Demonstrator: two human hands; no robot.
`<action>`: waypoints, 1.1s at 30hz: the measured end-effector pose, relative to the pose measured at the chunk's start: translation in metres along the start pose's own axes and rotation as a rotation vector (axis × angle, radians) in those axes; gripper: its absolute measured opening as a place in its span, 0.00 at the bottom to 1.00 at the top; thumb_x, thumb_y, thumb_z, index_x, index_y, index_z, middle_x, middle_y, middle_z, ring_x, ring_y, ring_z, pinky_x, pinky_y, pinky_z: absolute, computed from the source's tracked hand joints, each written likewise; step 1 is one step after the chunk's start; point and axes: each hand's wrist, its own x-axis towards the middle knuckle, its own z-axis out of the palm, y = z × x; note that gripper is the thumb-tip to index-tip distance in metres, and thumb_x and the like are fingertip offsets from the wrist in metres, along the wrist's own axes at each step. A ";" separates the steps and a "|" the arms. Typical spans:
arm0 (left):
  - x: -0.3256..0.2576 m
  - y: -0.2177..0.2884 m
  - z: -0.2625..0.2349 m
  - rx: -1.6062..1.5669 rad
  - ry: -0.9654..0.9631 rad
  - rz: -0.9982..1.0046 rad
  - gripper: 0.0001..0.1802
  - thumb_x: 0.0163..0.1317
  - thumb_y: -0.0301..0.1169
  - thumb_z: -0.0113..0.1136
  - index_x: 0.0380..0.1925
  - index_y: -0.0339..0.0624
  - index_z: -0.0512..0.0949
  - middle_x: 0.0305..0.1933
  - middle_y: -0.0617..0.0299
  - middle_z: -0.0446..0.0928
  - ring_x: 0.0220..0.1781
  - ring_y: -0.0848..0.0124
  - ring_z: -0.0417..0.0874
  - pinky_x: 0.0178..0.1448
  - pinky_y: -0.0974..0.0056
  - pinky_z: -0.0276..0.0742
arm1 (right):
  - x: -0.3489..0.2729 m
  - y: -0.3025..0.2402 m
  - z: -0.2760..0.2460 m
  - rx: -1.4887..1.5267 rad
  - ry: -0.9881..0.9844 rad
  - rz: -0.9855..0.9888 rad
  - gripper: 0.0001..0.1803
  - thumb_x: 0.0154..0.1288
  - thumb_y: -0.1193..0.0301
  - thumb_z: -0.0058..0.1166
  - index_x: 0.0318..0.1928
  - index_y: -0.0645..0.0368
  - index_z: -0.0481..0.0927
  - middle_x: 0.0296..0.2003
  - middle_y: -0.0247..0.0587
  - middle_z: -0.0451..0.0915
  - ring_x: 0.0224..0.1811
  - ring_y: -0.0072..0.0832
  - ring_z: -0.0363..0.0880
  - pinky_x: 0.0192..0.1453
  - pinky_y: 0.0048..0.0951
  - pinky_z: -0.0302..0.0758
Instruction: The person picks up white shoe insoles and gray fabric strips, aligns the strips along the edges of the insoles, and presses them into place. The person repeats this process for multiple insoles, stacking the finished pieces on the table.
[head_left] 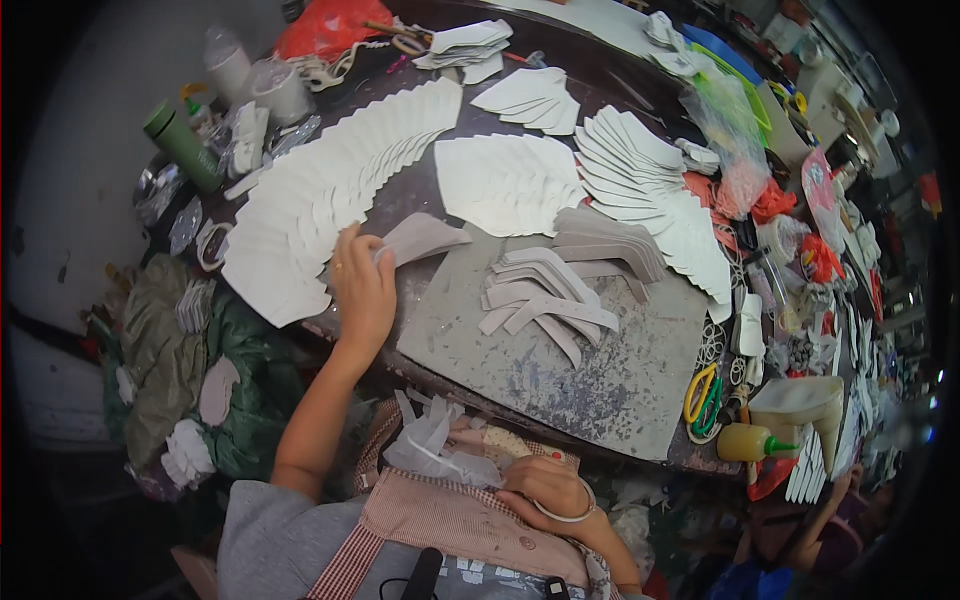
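My left hand (364,287) is closed on one end of a grey-mauve curved cut piece (425,238), by the lower right edge of a long fan of overlapping white pieces (330,165). My right hand (548,488) rests low against the checked apron (455,515), fingers curled in; whatever it holds is hidden. Next to it a crumpled translucent plastic bag (440,440) lies on my lap. On the worn grey board (600,390) sit a loose pile of bent pale strips (545,295) and a stack of grey-mauve curved pieces (610,245).
More white fanned pieces (510,180) lie beyond the board. At right are yellow and green handled scissors (703,397) and a yellow bottle with a green nozzle (750,443). A green tumbler (183,150) stands at left. Another person (830,525) is at lower right.
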 end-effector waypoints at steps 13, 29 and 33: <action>-0.016 0.143 0.016 -0.248 -0.428 0.314 0.15 0.57 0.33 0.69 0.42 0.39 0.80 0.42 0.55 0.74 0.45 0.55 0.76 0.50 0.52 0.72 | -0.001 -0.009 0.011 -0.153 0.143 -0.038 0.10 0.55 0.75 0.70 0.35 0.64 0.83 0.37 0.43 0.83 0.41 0.37 0.83 0.46 0.33 0.80; -0.014 0.109 -0.015 -0.426 -0.575 0.246 0.22 0.55 0.25 0.69 0.51 0.36 0.78 0.46 0.51 0.75 0.51 0.51 0.76 0.55 0.54 0.72 | -0.005 -0.001 0.016 -0.168 0.144 -0.021 0.09 0.54 0.76 0.71 0.34 0.63 0.83 0.35 0.40 0.83 0.40 0.35 0.84 0.44 0.32 0.82; -0.019 0.105 -0.027 -0.518 -0.633 0.116 0.21 0.54 0.25 0.71 0.49 0.36 0.78 0.42 0.50 0.76 0.47 0.53 0.79 0.52 0.55 0.74 | -0.006 -0.002 0.014 -0.175 0.137 -0.008 0.09 0.54 0.75 0.71 0.34 0.63 0.83 0.35 0.41 0.83 0.40 0.35 0.84 0.44 0.32 0.82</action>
